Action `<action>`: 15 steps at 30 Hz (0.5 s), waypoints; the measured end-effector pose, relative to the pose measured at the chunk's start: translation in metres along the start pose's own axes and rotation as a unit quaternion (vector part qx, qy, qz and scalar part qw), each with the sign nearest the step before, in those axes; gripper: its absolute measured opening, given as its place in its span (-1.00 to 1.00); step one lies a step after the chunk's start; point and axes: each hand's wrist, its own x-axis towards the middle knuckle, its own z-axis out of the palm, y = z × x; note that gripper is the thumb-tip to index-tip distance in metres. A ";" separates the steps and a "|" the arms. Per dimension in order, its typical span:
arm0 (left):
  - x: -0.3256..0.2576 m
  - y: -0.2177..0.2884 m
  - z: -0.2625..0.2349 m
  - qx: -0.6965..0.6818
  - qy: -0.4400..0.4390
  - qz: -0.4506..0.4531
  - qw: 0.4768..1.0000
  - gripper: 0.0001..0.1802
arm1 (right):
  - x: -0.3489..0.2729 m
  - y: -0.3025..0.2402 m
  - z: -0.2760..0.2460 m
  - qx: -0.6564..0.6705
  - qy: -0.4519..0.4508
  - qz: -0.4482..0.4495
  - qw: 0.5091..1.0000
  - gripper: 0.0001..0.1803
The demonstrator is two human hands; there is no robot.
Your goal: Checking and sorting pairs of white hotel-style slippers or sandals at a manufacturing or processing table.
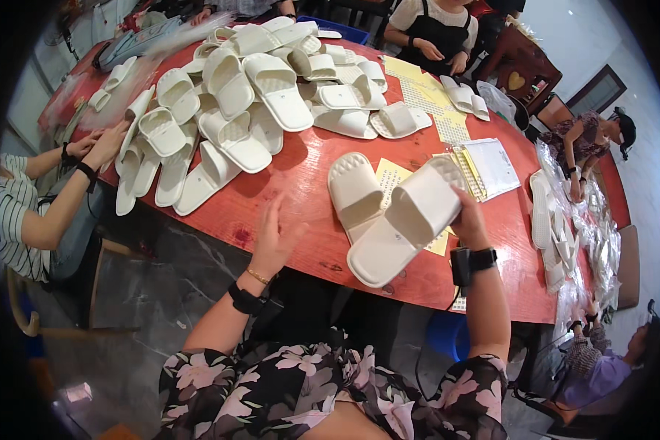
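Note:
My right hand is closed on the toe end of a cream slide slipper, tilted above the table with its heel toward me. Behind it lies another cream slipper, partly covered by the held one. A yellow sticker sheet shows between and beneath the two. Over the table's near edge my left hand hangs with fingers stretched out and nothing in them. Beyond it rises a large heap of cream slippers.
On the red table, a stack of sticker sheets and a white packet lies right of the slippers. More slippers and clear plastic bags cover the right end. Several people work around the table; one at left touches the heap. A blue bin stands below.

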 end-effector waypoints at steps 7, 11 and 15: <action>0.017 -0.007 0.037 0.169 -0.079 0.067 0.980 -0.01 | 0.007 0.035 0.002 -0.052 0.002 0.080 0.995 -0.59; 0.052 0.000 0.075 0.214 -0.123 0.085 0.965 0.00 | 0.004 0.037 0.000 -0.056 -0.012 0.100 0.993 -0.56; 0.083 -0.002 0.100 0.285 -0.156 0.078 0.943 0.03 | -0.002 0.040 -0.001 -0.073 0.000 0.104 0.992 -0.57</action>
